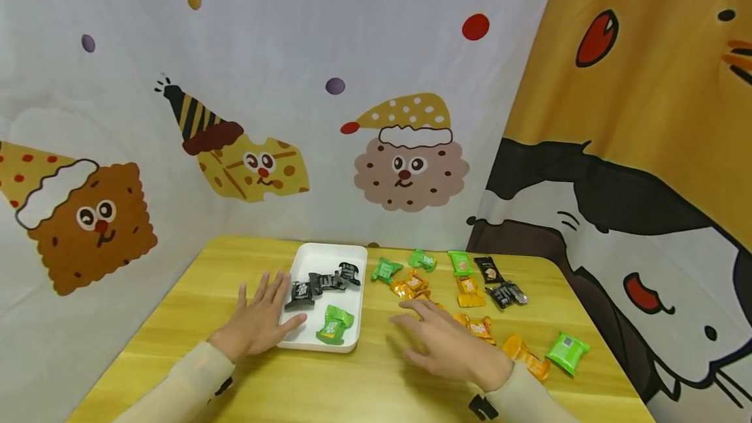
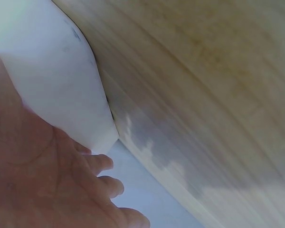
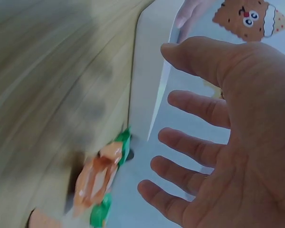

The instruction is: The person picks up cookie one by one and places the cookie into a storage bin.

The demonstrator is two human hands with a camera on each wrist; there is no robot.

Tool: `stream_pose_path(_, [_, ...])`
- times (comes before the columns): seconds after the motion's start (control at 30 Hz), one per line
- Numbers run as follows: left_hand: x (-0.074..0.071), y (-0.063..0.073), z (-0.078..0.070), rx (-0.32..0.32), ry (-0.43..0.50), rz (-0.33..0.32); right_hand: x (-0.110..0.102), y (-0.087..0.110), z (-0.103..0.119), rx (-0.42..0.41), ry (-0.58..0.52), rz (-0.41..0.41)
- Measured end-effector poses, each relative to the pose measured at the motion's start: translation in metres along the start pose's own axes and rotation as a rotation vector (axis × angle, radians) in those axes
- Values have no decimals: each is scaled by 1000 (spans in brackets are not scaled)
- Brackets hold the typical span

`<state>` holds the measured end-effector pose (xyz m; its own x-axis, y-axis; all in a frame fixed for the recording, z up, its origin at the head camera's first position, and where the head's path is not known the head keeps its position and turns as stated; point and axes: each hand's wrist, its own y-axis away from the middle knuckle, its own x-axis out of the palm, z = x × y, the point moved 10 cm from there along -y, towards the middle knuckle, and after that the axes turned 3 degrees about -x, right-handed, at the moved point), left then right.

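A white tray [image 1: 317, 346] stands on the table, with several black-wrapped candies [image 1: 330, 282] and green-wrapped candy [image 1: 335, 325] inside. My left hand [image 1: 258, 320] lies along the tray's left side, its fingers straight and spread. In the left wrist view the palm of the left hand [image 2: 42, 175] faces the tray's outer wall [image 2: 61, 71]. To the right of the tray, my right hand [image 1: 443, 341] hovers over the table with its fingers extended and holding nothing. Orange-wrapped candies [image 1: 478, 327] lie just beyond it, partly hidden by the hand. The right wrist view shows the right hand [image 3: 204, 142] with fingers apart.
More candies are scattered on the right of the table: green ones [image 1: 386, 269], black ones [image 1: 502, 295], an orange one [image 1: 527, 358] and a green one [image 1: 567, 352] near the right edge. A printed cloth [image 1: 282, 51] hangs behind the wooden table [image 1: 247, 397].
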<state>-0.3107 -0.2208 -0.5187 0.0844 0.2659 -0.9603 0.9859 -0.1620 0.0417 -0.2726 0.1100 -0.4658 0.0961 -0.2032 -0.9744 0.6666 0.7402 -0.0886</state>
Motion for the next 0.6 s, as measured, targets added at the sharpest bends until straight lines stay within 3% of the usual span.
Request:
stream_pose_path(0.43, [7, 0, 3, -19, 13, 13, 0, 57, -59, 191, -80, -76])
stream_pose_path(0.6, [6, -1, 4, -16, 23, 7, -4, 78, -81, 285, -59, -89])
